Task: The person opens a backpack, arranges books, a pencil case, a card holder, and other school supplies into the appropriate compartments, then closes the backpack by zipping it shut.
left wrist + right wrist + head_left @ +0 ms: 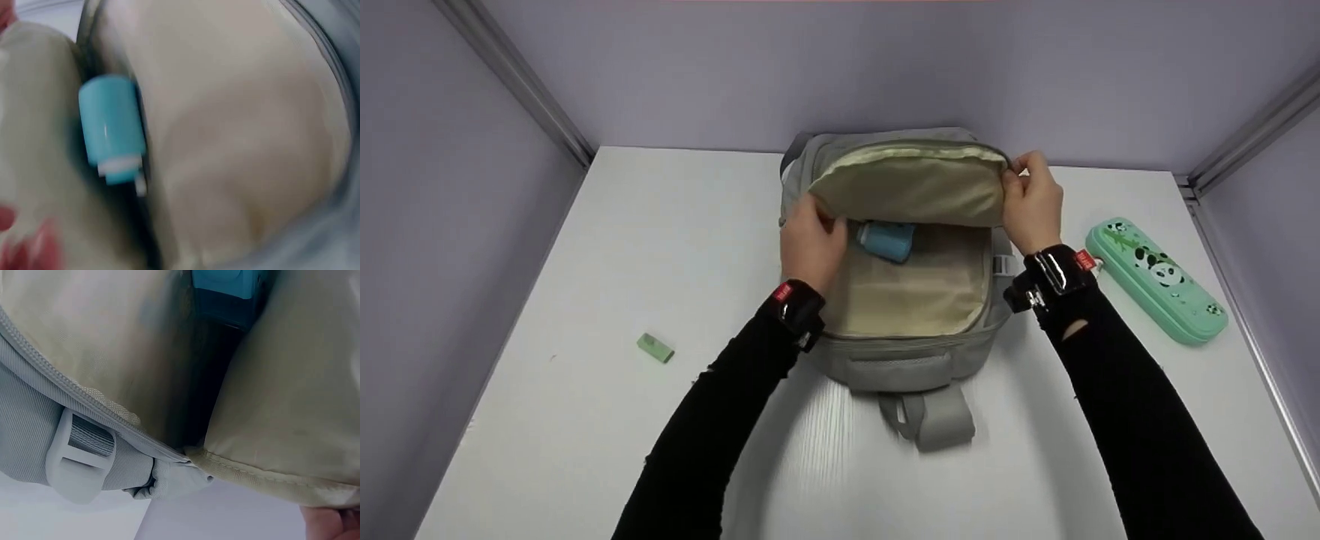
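Observation:
A grey backpack [915,369] lies unzipped, its beige-lined flap [915,187] folded up toward the back. My left hand [814,244] holds the flap's left edge; in the left wrist view its fingertips [34,250] are blurred at the lower left. At the flap's right edge, my right hand [1033,206] pinches the rim, and part of it shows in the right wrist view beside the flap [298,433]. A small blue bottle [887,241] with a white band near its cap lies inside, against the fold. Its blue body [112,121] is plain in the left wrist view.
To the right lies a mint-green pencil case [1159,281] with panda pictures. A small green eraser-like block [655,348] sits left on the white table [585,450]. A grey strap [945,420] hangs from the backpack's near side. Pale partition walls [885,67] stand around the table.

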Tool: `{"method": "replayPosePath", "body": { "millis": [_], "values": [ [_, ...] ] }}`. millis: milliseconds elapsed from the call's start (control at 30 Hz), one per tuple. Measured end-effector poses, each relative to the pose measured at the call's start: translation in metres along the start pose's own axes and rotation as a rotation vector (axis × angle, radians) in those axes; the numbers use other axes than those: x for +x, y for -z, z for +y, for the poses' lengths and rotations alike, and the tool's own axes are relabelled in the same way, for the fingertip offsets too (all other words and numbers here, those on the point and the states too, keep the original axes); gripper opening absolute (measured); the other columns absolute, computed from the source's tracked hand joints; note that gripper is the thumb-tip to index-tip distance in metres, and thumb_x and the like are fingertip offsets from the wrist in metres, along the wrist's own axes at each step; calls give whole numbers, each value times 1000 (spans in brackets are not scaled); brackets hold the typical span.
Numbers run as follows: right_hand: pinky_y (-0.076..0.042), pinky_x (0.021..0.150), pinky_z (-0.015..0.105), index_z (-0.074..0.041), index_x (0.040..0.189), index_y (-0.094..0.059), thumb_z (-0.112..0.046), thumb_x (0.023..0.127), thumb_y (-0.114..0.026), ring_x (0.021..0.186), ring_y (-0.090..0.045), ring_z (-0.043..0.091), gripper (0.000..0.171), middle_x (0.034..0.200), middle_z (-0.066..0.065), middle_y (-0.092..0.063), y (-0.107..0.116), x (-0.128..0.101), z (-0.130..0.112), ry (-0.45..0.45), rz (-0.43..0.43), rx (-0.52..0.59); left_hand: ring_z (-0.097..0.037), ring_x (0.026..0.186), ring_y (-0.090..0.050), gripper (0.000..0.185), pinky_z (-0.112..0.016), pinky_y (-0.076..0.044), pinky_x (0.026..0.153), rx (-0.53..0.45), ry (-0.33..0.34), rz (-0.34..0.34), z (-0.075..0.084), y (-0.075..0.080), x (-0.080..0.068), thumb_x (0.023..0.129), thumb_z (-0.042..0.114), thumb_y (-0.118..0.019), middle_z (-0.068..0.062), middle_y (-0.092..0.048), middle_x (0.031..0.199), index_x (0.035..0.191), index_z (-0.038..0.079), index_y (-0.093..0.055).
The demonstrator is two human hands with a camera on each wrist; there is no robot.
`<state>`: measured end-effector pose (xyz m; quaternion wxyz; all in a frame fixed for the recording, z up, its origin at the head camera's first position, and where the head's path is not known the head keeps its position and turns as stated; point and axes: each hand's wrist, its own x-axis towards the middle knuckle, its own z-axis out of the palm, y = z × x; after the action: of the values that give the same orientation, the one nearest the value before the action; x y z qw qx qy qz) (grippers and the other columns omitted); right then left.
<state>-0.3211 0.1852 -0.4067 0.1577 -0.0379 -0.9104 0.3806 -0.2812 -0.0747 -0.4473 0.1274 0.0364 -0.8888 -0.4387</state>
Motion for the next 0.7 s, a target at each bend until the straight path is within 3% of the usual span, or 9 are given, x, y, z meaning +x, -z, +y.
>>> {"method": "replayPosePath", "body": {
  "millis": [67, 100, 200, 300, 367, 433, 533, 633, 700],
  "values": [
    [-32, 56, 23, 0, 107, -51, -14, 103, -47, 53, -39, 2, 15, 60, -9, -42, 0, -1, 2, 26, 4, 2, -33, 110, -53, 37, -41, -46, 97, -17, -69, 176, -4, 12, 4, 89, 11, -68, -22, -48, 119, 115, -5, -47],
    [-32, 56, 23, 1, 106, -51, -14, 103, -47, 53, -38, 2, 15, 61, -8, -42, 0, -2, 3, 35, 5, 6, -32, 116, -48, 44, -41, -43, 101, -29, -99, 188, -6, 18, 7, 89, 10, -68, -21, -43, 126, 122, -4, -44],
    [-32, 55, 22, 1, 105, -51, -13, 103, -49, 53, -37, 2, 14, 61, -9, -41, 1, -3, 6, 47, -14, 43, -36, 132, -40, 57, -43, -35, 113, -28, -176, 110, -11, 31, 15, 89, 7, -68, -24, -37, 141, 138, -5, -42],
    [-34, 53, 19, 1, 104, -50, -13, 102, -50, 52, -38, 0, 14, 59, -12, -41, 2, -6, 10, 46, -61, 94, -35, 131, -49, 46, -43, -40, 110, 8, -180, -49, -15, 39, 21, 92, 4, -64, -20, -54, 139, 136, 1, -54],
    [-37, 55, 17, 1, 104, -52, -13, 101, -51, 54, -41, -4, 15, 60, -16, -46, 3, -8, 14, 47, -97, 119, -33, 123, -59, 34, -42, -45, 106, 41, -171, -100, -16, 38, 23, 93, 4, -62, -18, -64, 129, 127, 1, -61],
    [-41, 61, 15, 2, 105, -54, -15, 101, -53, 61, -49, -8, 18, 68, -17, -55, 6, -10, 19, 51, -146, 139, -31, 115, -65, 30, -41, -50, 99, 76, -162, -117, -16, 37, 25, 94, 4, -60, -16, -69, 121, 124, 3, -62],
    [-45, 79, 16, 2, 112, -56, -22, 101, -54, 82, -57, -8, 26, 93, -8, -64, 12, -13, 32, 48, -219, 149, -32, 109, -68, 24, -42, -53, 95, 145, -186, -75, -15, 33, 29, 94, 4, -61, -17, -71, 115, 118, 2, -64],
    [-45, 102, 32, 5, 123, -54, -27, 101, -56, 114, -61, 12, 39, 119, 12, -63, 23, -13, 57, 59, -258, 108, -34, 103, -70, 19, -44, -54, 90, 208, -194, -36, -13, 32, 35, 94, 5, -60, -19, -72, 108, 113, 1, -64],
    [-39, 111, 48, 6, 132, -50, -29, 101, -56, 129, -52, 32, 47, 133, 24, -56, 37, -12, 81, 65, -259, 15, -36, 99, -70, 16, -46, -54, 87, 223, -178, -14, -11, 32, 39, 94, 6, -59, -20, -72, 103, 108, 0, -64]
  ]
}}
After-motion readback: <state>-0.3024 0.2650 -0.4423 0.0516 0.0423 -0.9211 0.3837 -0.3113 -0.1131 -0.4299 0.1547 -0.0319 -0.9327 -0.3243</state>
